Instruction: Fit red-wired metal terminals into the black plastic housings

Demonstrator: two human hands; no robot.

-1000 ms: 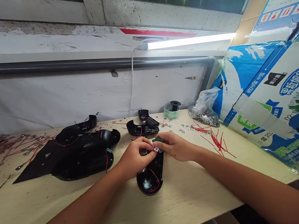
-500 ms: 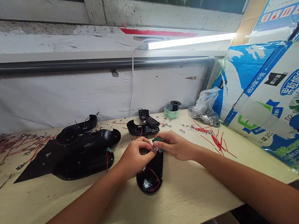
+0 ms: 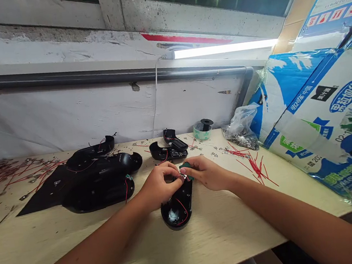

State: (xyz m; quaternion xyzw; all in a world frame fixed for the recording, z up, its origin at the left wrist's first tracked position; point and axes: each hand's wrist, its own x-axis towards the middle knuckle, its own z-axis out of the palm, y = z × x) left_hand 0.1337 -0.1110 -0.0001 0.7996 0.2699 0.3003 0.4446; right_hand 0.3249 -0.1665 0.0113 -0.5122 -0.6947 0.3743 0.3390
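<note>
Clock centre: the point where the fingertips meet.

Right hand (image 3: 209,173): narrow pinch, thumb against fingers, holding a small dark-green flat piece (image 3: 185,165). Left hand (image 3: 159,186): thumb and forefinger closed narrowly, apparently on a small silvery metal piece (image 3: 184,176); the exact contact is partly hidden. Both pieces are at centre, against each other or nearly so; cannot tell if joined.

An elongated black plastic shell (image 3: 174,216) lies on the pale wooden table (image 3: 234,232), from under the hands towards 6–7 o'clock, a thin red wire (image 3: 186,212) curving inside it. Larger glossy black shells (image 3: 96,190) at 9; loose red wires (image 3: 258,169) at 3.

Step, judged: fine fingertip alignment of metal piece and green piece. The next move calls for both pinches kept steady, with small, light pressure.
</note>
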